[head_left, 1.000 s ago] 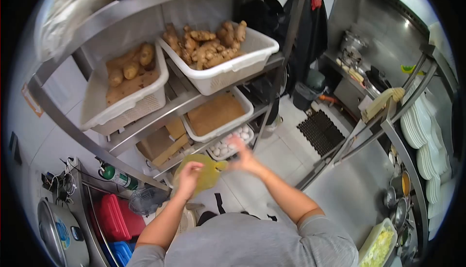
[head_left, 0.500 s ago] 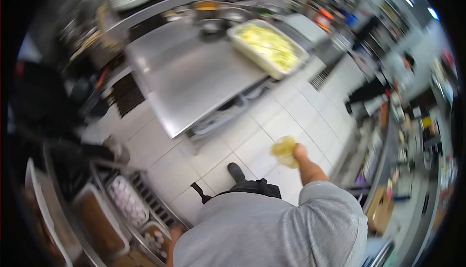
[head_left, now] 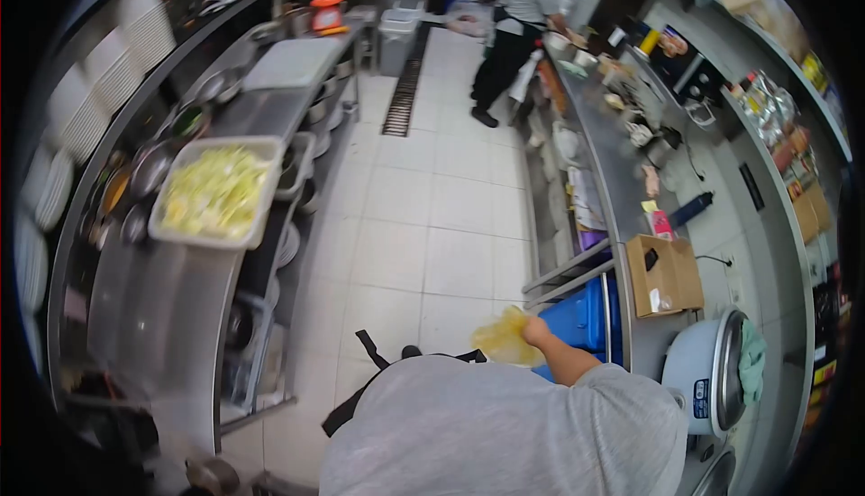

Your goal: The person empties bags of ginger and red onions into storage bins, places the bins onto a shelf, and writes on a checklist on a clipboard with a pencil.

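Gripping a yellow bag (head_left: 498, 340), the right hand (head_left: 535, 330) is clamped on one edge of the thin plastic; the set of each finger is too small to tell. The bag spreads from the hand toward the aisle, above the tiled floor (head_left: 387, 253). The left hand lies outside the view; its state cannot be told. Near the right hand stands a blue bin (head_left: 572, 316); a carton (head_left: 669, 287) sits on the worktop (head_left: 622, 199).

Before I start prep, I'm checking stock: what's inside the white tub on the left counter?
The white tub holds yellow-green pieces, apparently chopped vegetable; its bottom is covered, so anything beneath stays unseen.
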Action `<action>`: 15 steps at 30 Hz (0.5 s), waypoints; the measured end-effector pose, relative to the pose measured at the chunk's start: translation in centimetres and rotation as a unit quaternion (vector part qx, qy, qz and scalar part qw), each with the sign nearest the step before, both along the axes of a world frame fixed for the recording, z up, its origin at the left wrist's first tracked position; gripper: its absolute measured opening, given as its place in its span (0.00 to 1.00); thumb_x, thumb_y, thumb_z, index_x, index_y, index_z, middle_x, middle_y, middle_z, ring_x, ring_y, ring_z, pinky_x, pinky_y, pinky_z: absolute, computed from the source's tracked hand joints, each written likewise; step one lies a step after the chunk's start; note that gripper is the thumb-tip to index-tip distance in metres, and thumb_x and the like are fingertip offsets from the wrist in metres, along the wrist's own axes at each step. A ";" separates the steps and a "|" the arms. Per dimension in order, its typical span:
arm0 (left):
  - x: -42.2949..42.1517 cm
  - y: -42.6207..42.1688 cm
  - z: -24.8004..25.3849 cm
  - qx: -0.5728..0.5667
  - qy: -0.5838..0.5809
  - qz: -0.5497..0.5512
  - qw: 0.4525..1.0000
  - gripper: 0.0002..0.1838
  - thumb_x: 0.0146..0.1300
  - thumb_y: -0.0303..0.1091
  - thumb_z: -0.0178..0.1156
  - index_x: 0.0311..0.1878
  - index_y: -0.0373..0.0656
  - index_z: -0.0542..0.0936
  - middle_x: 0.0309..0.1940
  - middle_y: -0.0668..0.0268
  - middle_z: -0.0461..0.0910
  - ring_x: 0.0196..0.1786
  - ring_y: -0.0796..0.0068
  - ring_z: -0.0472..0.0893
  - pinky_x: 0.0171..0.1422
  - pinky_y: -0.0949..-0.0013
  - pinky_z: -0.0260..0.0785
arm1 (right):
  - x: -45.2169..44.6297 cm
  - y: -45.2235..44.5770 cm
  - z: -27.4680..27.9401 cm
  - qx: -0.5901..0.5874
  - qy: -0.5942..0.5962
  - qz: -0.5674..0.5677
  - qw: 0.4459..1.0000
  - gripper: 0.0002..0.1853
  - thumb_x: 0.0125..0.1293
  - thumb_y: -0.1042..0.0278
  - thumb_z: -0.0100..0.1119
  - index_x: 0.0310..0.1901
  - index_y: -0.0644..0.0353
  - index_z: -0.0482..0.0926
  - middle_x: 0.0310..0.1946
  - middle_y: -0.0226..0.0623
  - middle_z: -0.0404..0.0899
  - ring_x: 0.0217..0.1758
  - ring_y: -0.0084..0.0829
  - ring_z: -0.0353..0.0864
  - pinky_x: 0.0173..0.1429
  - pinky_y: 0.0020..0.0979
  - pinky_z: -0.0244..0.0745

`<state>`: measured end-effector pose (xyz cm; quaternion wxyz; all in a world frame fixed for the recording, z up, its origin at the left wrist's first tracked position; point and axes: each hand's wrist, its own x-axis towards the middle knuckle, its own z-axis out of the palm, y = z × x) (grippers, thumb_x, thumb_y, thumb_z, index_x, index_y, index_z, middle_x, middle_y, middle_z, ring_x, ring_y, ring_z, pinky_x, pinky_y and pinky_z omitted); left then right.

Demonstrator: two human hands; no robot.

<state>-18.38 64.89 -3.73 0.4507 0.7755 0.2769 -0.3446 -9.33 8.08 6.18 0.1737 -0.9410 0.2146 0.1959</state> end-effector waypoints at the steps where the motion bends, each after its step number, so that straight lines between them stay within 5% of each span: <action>1: 2.9 -1.5 0.3 -0.003 -0.010 -0.020 1.000 0.17 0.60 0.43 0.51 0.41 0.39 0.80 0.42 0.52 0.80 0.47 0.55 0.78 0.52 0.55 0.69 | 2.1 -0.5 -0.1 0.031 -0.018 0.008 0.999 0.14 0.57 0.64 0.49 0.41 0.59 0.80 0.41 0.52 0.79 0.46 0.53 0.76 0.50 0.43 0.71; 9: 22.8 -7.4 3.2 0.028 -0.020 -0.137 0.990 0.17 0.59 0.43 0.51 0.40 0.39 0.80 0.42 0.51 0.79 0.47 0.53 0.78 0.52 0.55 0.69 | 17.0 -1.3 4.6 0.250 -0.216 -0.102 0.938 0.12 0.54 0.72 0.51 0.41 0.59 0.79 0.39 0.51 0.79 0.45 0.48 0.78 0.50 0.37 0.72; 12: 30.4 -7.2 2.9 0.068 0.004 -0.183 0.981 0.17 0.59 0.43 0.50 0.39 0.39 0.81 0.42 0.50 0.79 0.47 0.53 0.78 0.52 0.54 0.69 | 22.6 -2.8 6.1 0.173 -0.203 -0.087 0.960 0.16 0.53 0.77 0.49 0.43 0.58 0.78 0.38 0.49 0.80 0.44 0.43 0.80 0.48 0.34 0.73; 15: 39.4 -6.3 1.8 0.106 0.021 -0.231 0.967 0.18 0.59 0.43 0.50 0.39 0.39 0.81 0.43 0.50 0.79 0.46 0.52 0.78 0.52 0.54 0.69 | 26.6 -5.0 6.0 0.149 -0.252 -0.149 0.945 0.14 0.56 0.71 0.52 0.45 0.58 0.78 0.40 0.49 0.80 0.44 0.45 0.79 0.49 0.36 0.72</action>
